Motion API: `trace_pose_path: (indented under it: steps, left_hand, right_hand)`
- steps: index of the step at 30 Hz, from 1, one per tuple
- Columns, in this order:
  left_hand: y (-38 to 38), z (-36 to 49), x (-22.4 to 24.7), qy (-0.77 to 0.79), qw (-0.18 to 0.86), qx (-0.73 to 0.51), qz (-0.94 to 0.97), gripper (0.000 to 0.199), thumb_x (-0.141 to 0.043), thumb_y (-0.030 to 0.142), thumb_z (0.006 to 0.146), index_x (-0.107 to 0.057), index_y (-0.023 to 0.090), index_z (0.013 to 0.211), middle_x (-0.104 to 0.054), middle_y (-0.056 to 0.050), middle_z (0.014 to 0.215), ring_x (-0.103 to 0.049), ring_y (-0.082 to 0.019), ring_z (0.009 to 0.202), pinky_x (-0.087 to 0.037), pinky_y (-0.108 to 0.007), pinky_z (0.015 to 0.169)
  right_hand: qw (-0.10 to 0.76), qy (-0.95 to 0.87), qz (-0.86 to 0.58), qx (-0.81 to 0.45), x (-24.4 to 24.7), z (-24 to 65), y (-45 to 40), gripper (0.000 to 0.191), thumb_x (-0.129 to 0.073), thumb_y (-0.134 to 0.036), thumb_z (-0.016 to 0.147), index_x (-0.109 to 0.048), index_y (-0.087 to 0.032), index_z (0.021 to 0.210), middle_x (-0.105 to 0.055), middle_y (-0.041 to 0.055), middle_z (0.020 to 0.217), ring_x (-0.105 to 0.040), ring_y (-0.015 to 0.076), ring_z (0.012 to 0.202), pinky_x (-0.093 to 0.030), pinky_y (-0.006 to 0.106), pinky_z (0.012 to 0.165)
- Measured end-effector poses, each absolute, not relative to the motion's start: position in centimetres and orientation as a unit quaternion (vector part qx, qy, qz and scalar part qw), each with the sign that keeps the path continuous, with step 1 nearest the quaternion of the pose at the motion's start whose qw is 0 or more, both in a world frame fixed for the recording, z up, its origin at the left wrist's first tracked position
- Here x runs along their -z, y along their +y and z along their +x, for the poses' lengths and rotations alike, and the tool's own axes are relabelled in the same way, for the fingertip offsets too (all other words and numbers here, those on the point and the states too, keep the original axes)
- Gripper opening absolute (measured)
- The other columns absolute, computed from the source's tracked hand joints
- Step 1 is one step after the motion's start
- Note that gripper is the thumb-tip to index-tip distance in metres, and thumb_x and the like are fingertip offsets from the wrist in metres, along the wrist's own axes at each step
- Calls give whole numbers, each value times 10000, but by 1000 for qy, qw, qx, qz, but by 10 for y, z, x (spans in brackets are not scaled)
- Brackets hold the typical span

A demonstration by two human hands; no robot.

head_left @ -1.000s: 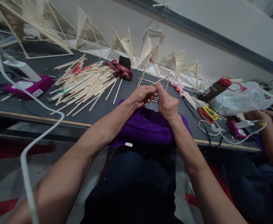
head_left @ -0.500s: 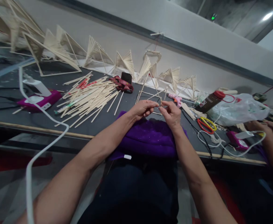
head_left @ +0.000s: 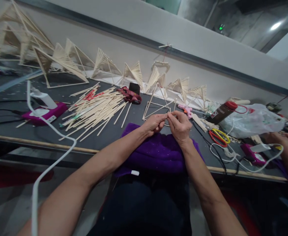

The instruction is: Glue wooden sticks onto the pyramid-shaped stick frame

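Bare left hand (head_left: 156, 124) and right hand (head_left: 180, 127); below their grip, purple cloth (head_left: 156, 152) with pale specks and a white tag (head_left: 134, 172), then dark trousers (head_left: 146, 203) further down

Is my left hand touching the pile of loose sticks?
Apart: the head view shows dark tabletop between the left hand and the loose sticks.

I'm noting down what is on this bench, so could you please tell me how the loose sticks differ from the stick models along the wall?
The loose sticks lie low in a heap, whereas the stick models stand up from the surface. The loose sticks cross untidily at various angles, while the stick models have theirs set side by side in fan-like, twisted faces. Both show thin, pale sticks.
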State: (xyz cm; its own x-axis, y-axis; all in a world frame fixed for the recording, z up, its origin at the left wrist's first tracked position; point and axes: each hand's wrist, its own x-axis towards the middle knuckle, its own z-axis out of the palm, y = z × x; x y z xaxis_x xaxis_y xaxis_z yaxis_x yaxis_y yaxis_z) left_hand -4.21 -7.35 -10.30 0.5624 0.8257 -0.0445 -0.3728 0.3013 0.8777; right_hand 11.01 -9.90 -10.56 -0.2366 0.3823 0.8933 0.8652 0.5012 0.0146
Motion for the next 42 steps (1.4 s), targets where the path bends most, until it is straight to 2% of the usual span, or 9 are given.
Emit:
trace_pose_path:
  steps: [3, 10, 16, 19, 22, 24, 29, 36, 42]
  left_hand:
    - [-75, -42, 103, 247, 753, -397, 463, 343, -625, 433, 854, -523, 168, 662, -422, 71, 390, -243, -31, 270, -136, -166, 328]
    - [-73, -48, 100, 218, 757, -346, 509, 468, -462, 293, 909, -443, 163, 460, -341, 35, 346, -237, -40, 266, -154, -189, 335]
    - [-73, -51, 95, 220, 772, -320, 503, 458, -506, 283, 891, -471, 150, 454, -351, 32, 344, -241, -35, 255, -133, -184, 317]
    - [-74, -51, 91, 247, 765, -310, 509, 382, -541, 299, 886, -576, 130, 545, -401, 34, 364, -257, -33, 255, -127, -175, 310]
    - [-74, -52, 88, 274, 760, -310, 501, 193, -580, 267, 866, -697, 125, 809, -458, 53, 411, -269, -27, 271, -132, -161, 313]
    - [-74, -52, 88, 288, 755, -310, 501, 167, -613, 248, 842, -711, 127, 904, -505, 51, 447, -295, -23, 288, -146, -154, 316]
    - [-72, -51, 92, 289, 744, -296, 525, 231, -738, 286, 743, -706, 105, 883, -619, 9, 549, -354, -15, 331, -181, -151, 323]
    - [-76, -49, 97, 195, 771, -287, 534, 418, -780, 480, 696, -697, 100, 851, -698, -66, 847, -527, -37, 490, -318, -144, 370]
    - [-71, -45, 104, 169, 782, -329, 501, 410, -770, 480, 709, -679, 107, 853, -665, -34, 788, -513, -39, 469, -286, -153, 345]
  right_hand:
    - [441, -732, -419, 308, 104, 107, -101, 186, -601, -248, 902, -733, -277, 1030, -715, 66, 958, -596, 158, 729, -488, 314, 724]
    - [418, -745, -403, 329, 104, 112, -102, 184, -606, -206, 889, -730, -274, 1007, -722, 53, 945, -591, 167, 752, -477, 316, 727]
    - [521, -738, -402, 150, 100, 112, -105, 90, -625, -262, 886, -704, -231, 855, -665, 51, 856, -611, 162, 790, -497, 316, 723]
    - [548, -729, -405, 66, 99, 116, -102, 130, -606, -272, 888, -642, -192, 793, -616, 46, 838, -577, 151, 772, -470, 288, 669]
    - [575, -706, -412, 43, 100, 123, -97, 186, -541, -298, 914, -564, -191, 764, -566, 34, 811, -543, 155, 796, -452, 297, 716]
    - [586, -696, -413, 44, 102, 129, -93, 224, -491, -323, 936, -530, -199, 754, -543, 26, 795, -526, 158, 796, -443, 313, 752]
    - [585, -701, -404, 62, 102, 131, -92, 289, -457, -306, 965, -530, -205, 705, -553, 20, 757, -540, 156, 771, -439, 317, 758]
    - [557, -737, -382, 6, 97, 116, -105, 151, -593, -278, 900, -661, -206, 787, -636, 39, 849, -611, 164, 836, -489, 323, 768]
    - [556, -743, -369, -50, 94, 117, -106, 131, -599, -246, 894, -723, -204, 903, -664, 59, 928, -628, 172, 910, -503, 337, 818]
